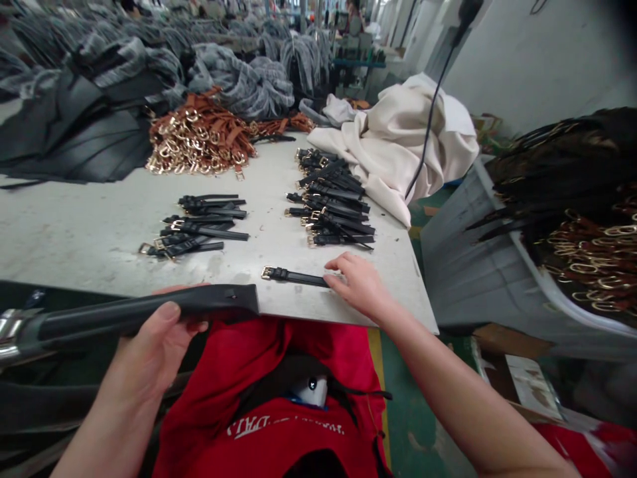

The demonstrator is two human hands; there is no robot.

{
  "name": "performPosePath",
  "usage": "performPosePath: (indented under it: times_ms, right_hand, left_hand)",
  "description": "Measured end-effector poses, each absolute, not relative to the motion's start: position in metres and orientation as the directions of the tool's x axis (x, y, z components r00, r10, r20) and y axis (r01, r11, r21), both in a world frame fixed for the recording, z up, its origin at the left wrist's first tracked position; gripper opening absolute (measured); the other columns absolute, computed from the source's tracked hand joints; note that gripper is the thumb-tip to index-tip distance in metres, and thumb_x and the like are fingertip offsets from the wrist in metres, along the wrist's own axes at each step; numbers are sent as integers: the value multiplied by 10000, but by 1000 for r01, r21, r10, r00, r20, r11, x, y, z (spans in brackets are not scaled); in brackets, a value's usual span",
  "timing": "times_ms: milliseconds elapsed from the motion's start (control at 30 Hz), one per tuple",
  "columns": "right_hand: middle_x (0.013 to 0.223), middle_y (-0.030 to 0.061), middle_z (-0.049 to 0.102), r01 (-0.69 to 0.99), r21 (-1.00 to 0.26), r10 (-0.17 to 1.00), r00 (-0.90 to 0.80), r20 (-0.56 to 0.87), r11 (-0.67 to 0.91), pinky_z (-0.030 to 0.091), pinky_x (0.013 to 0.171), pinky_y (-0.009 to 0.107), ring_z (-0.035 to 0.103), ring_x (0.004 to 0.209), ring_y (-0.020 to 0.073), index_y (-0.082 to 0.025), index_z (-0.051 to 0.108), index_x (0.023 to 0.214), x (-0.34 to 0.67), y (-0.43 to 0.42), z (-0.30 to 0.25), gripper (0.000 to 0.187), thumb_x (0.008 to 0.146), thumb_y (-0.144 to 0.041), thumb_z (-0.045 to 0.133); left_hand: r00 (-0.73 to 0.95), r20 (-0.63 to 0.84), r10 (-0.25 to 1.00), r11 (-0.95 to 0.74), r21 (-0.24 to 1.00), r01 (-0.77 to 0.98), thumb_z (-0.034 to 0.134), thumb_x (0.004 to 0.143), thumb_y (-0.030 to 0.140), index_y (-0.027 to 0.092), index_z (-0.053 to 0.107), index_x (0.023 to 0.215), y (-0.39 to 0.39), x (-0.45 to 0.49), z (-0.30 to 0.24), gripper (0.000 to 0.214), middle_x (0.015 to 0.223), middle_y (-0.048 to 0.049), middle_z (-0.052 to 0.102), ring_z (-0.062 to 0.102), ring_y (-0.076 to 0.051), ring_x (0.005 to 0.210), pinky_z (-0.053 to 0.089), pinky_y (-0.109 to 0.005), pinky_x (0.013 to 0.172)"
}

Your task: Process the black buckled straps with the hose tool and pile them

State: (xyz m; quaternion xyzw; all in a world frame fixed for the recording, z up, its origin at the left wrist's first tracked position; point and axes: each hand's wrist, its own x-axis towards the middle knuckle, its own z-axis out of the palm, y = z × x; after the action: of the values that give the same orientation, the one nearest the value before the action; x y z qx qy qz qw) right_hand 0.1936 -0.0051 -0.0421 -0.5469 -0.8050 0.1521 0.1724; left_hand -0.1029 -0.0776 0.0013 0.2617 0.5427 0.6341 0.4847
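My left hand (pixel 159 332) is closed around a long black leather strap (pixel 199 304), thumb on top and fingers underneath. The strap's flat end, with a small hole or stud in it, reaches over the table's front edge; silver metal shows at its far left. Just right of that end, a short black buckle strap (pixel 298 276) lies on the table, its gold buckle to the left. My right hand (pixel 355 282) is at its other end, thumb over the tip and index finger apart. Behind are a small group of black buckle straps (pixel 204 226) and a larger pile (pixel 336 199).
Brown straps with gold clasps (pixel 199 133) are heaped at the back, beside black leather sheets (pixel 74 126). Cream fabric (pixel 398 133) drapes over the right table corner, with a dark cable hanging before it. A grey bin (pixel 458 265) of straps stands right of the table.
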Motion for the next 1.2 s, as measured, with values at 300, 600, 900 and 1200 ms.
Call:
performPosePath:
  times_ms: [300, 600, 900, 1200]
  right_hand:
    - [911, 80, 712, 846, -341, 840, -497, -220, 411, 427, 653, 292, 644, 819, 213, -203, 637, 835, 122, 18, -21, 35, 839, -228, 612]
    - [844, 7, 626, -32, -944, 944, -46, -328, -330, 523, 675, 310, 596, 689, 137, -225, 513, 925, 141, -20, -38, 207, 795, -366, 592]
    - [996, 83, 694, 593, -765, 927, -374, 14, 251, 468, 831, 403, 611, 888, 214, -215, 665, 1072, 158, -45, -30, 236, 898, -263, 513]
    - [1019, 52, 684, 666, -415, 763, -635, 120, 620, 335, 877, 385, 574, 966, 216, -260, 723, 971, 154, 20, -62, 139, 916, -256, 596]
  left_hand:
    - [-386, -217, 897, 74, 933, -351, 888, 525, 389, 240, 763, 775, -95, -111, 4, 317, 822, -33, 784, 652, -190, 664, 523, -238, 486]
    - [-422, -184, 888, 23, 933, -358, 875, 544, 408, 232, 755, 815, -98, -127, 3, 344, 850, -38, 777, 646, -201, 718, 515, -239, 503]
    - [-392, -212, 895, 79, 941, -329, 866, 568, 370, 209, 755, 798, -103, -132, -8, 302, 825, -46, 776, 623, -175, 628, 493, -238, 494]
    - [-383, -180, 906, 72, 957, -280, 872, 566, 323, 201, 723, 821, -97, -77, -15, 320, 894, -68, 775, 679, -197, 703, 537, -260, 575]
